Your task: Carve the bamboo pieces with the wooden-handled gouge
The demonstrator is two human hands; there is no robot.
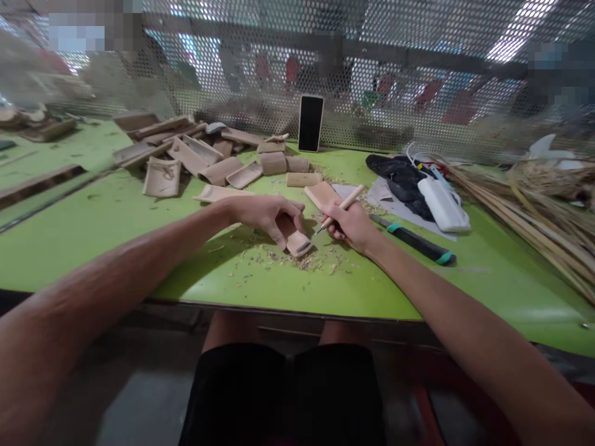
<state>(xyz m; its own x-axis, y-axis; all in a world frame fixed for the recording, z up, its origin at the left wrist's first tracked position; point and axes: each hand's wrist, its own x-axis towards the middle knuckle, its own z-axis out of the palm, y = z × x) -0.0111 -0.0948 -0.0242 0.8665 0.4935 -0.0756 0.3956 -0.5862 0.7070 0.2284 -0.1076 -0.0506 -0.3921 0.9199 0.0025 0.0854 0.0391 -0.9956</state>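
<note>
So the left hand point(274, 220) has its thumb and fingers clamped over the short bamboo piece point(300, 243), which sits front and center near the table's edge, end with the dark slot poking out toward the body. Decent hold, though whether the piece is pressed flat on the green tabletop point(372, 288) is hard to tell; pinning it down firmly would probably cut the wobble. Right hand point(351, 223) is closed around a slim wooden-handled carving tool point(349, 198) pen-style, metal tip just beside the slotted end, not touching it. That grip seems right for fine work: short, light strokes, and keep the left fingertips out of the tip's line, because a slip on bamboo would likely run along the grain. The shavings point(304, 262) right under the piece could stop it sitting flat, so a quick brush-off wouldn't hurt. Further out, there's a flat bamboo slab point(320, 193) just behind the right hand, and the black-and-green-handled blade point(421, 244) lies close to that forearm, so worth minding the elbow there.
</note>
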